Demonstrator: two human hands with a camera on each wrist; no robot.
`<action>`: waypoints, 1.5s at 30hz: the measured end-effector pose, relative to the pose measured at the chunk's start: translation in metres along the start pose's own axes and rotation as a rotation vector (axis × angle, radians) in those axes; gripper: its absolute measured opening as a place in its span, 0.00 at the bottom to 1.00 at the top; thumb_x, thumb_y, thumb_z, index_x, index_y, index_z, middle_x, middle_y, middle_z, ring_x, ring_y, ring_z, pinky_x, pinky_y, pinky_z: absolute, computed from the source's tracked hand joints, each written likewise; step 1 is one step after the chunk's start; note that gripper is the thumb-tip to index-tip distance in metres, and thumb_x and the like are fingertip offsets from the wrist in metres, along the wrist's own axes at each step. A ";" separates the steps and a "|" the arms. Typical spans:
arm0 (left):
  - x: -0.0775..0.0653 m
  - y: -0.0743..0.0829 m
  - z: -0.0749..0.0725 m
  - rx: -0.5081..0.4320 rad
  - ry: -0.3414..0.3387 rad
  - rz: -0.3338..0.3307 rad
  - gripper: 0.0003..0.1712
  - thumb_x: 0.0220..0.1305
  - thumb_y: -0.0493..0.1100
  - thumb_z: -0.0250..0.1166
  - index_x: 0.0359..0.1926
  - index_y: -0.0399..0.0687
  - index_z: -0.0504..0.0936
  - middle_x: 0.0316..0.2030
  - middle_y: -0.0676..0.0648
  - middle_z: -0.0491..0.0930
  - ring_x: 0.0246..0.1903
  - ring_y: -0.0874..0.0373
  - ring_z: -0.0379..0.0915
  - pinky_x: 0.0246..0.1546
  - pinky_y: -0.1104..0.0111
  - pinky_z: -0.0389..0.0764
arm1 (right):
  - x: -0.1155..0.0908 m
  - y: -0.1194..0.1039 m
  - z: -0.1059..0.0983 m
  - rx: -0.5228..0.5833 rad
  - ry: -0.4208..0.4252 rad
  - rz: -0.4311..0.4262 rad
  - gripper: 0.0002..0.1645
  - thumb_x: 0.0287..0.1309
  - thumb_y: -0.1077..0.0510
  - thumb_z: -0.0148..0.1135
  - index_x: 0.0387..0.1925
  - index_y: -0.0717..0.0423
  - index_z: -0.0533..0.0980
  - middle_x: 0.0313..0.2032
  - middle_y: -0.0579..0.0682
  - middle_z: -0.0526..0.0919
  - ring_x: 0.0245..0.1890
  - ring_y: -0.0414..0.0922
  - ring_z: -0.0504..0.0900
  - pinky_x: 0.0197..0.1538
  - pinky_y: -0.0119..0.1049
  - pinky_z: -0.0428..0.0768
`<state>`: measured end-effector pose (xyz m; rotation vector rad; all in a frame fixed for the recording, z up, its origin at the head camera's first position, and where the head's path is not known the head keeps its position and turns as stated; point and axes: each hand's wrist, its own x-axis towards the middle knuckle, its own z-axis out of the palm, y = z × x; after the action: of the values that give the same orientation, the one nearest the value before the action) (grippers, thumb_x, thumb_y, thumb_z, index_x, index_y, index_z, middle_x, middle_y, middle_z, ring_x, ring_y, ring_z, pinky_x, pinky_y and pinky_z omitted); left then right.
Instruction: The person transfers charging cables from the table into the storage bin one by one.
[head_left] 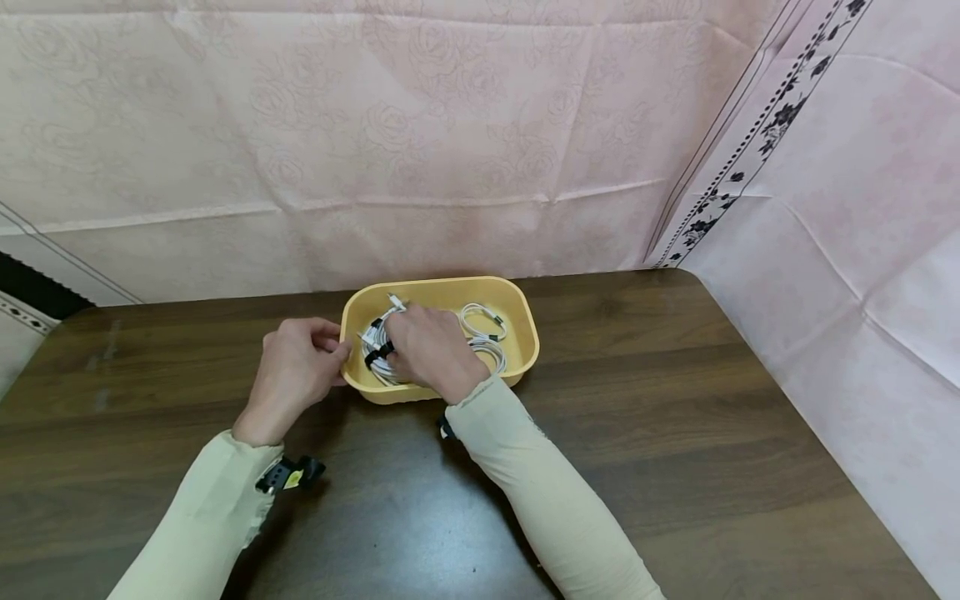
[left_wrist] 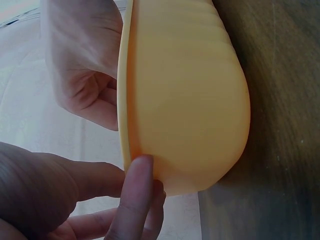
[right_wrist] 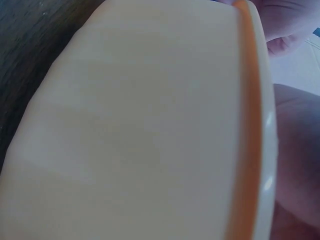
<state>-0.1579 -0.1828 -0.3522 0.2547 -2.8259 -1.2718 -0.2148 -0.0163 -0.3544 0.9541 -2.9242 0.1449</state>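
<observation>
A yellow plastic bin [head_left: 442,395] stands at the back of the table, with coiled white cables inside. My left hand [head_left: 296,367] pinches the bin's left rim; the left wrist view shows its fingers on both sides of the bin wall [left_wrist: 185,90]. Down inside the bin, my right hand [head_left: 435,346] holds a coiled white cable [head_left: 378,367] with a black strap round it. Its fingertips are partly hidden by the hand itself. Another white cable coil [head_left: 483,321] lies in the right part of the bin. Only the bin's outer wall [right_wrist: 140,120] fills most of the right wrist view.
The brown wooden table [head_left: 637,433] runs out to both sides. A pale patterned cloth [head_left: 450,142] hangs behind its back edge, and another light cloth [head_left: 885,250] borders its right side.
</observation>
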 end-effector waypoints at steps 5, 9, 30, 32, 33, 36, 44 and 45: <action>-0.001 0.000 -0.001 0.007 0.000 -0.002 0.19 0.69 0.38 0.61 0.55 0.29 0.80 0.42 0.33 0.84 0.26 0.60 0.84 0.25 0.71 0.88 | 0.001 0.000 0.000 0.002 -0.005 -0.004 0.11 0.57 0.53 0.70 0.23 0.45 0.76 0.27 0.43 0.82 0.26 0.42 0.80 0.31 0.45 0.84; 0.000 0.001 -0.001 0.008 -0.003 -0.005 0.19 0.69 0.38 0.61 0.56 0.29 0.80 0.42 0.33 0.83 0.26 0.59 0.84 0.25 0.71 0.88 | 0.001 0.000 0.000 0.011 -0.017 -0.008 0.11 0.58 0.53 0.70 0.24 0.45 0.77 0.27 0.44 0.82 0.27 0.42 0.80 0.31 0.45 0.83; 0.000 0.001 0.000 -0.001 -0.006 -0.007 0.19 0.70 0.38 0.62 0.55 0.29 0.80 0.42 0.33 0.84 0.25 0.60 0.84 0.26 0.71 0.88 | 0.001 0.002 0.002 0.031 -0.028 -0.007 0.08 0.61 0.51 0.70 0.28 0.45 0.81 0.28 0.43 0.83 0.30 0.42 0.80 0.35 0.43 0.83; 0.000 0.001 0.000 -0.006 -0.009 -0.009 0.19 0.70 0.38 0.62 0.56 0.29 0.80 0.42 0.33 0.84 0.25 0.60 0.84 0.26 0.71 0.88 | 0.001 0.002 0.003 0.026 -0.018 -0.009 0.08 0.61 0.51 0.70 0.28 0.45 0.81 0.29 0.44 0.83 0.30 0.42 0.80 0.36 0.44 0.83; 0.000 0.001 0.000 -0.005 -0.011 -0.011 0.19 0.70 0.38 0.62 0.56 0.29 0.80 0.42 0.33 0.83 0.25 0.60 0.84 0.26 0.71 0.88 | 0.000 0.002 0.003 0.025 -0.013 -0.009 0.08 0.61 0.51 0.70 0.28 0.45 0.82 0.29 0.44 0.83 0.30 0.42 0.81 0.36 0.44 0.84; 0.000 0.001 0.000 -0.011 -0.015 -0.015 0.19 0.70 0.38 0.62 0.56 0.29 0.80 0.42 0.33 0.84 0.25 0.60 0.84 0.26 0.71 0.88 | 0.000 0.002 0.004 0.010 -0.004 -0.017 0.08 0.61 0.51 0.71 0.28 0.45 0.82 0.30 0.44 0.84 0.32 0.43 0.82 0.37 0.45 0.84; 0.000 0.001 0.000 -0.019 -0.007 -0.008 0.19 0.70 0.38 0.62 0.56 0.29 0.80 0.42 0.33 0.84 0.25 0.61 0.84 0.25 0.71 0.88 | 0.000 0.002 0.003 0.010 -0.006 -0.031 0.07 0.61 0.51 0.70 0.28 0.45 0.82 0.30 0.44 0.85 0.34 0.43 0.83 0.38 0.45 0.84; 0.000 0.001 0.000 -0.019 -0.007 -0.008 0.19 0.70 0.38 0.62 0.56 0.29 0.80 0.42 0.33 0.84 0.25 0.61 0.84 0.25 0.71 0.88 | 0.000 0.002 0.002 0.013 -0.008 -0.034 0.07 0.61 0.51 0.70 0.28 0.45 0.82 0.30 0.44 0.85 0.33 0.43 0.82 0.38 0.45 0.84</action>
<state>-0.1581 -0.1826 -0.3515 0.2616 -2.8197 -1.3027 -0.2158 -0.0149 -0.3571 1.0075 -2.9164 0.1589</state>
